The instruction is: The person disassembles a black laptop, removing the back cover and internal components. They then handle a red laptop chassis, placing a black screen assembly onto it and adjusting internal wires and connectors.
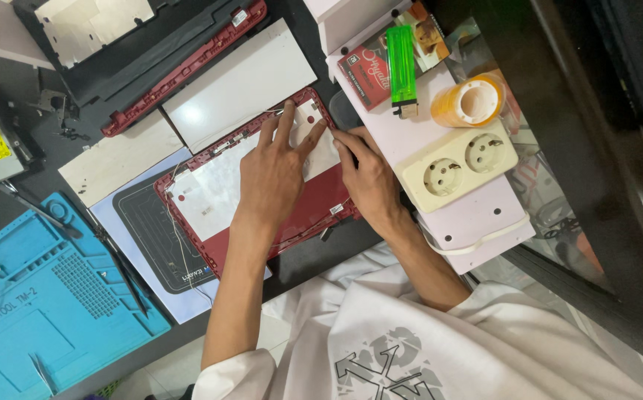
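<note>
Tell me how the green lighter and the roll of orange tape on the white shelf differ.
The green lighter is a long, flat-sided translucent stick lying down; the roll of orange tape is a round ring with a hollow white core. The green lighter rests partly on a red packet, while the roll of orange tape sits beside the cream double socket. Both lie on the white shelf, untouched by either hand.

Dark workbench [314, 255] carries blue repair mat [47, 296], red laptop lid [262, 189], white panel [240, 81], double socket strip [458, 164].
</note>
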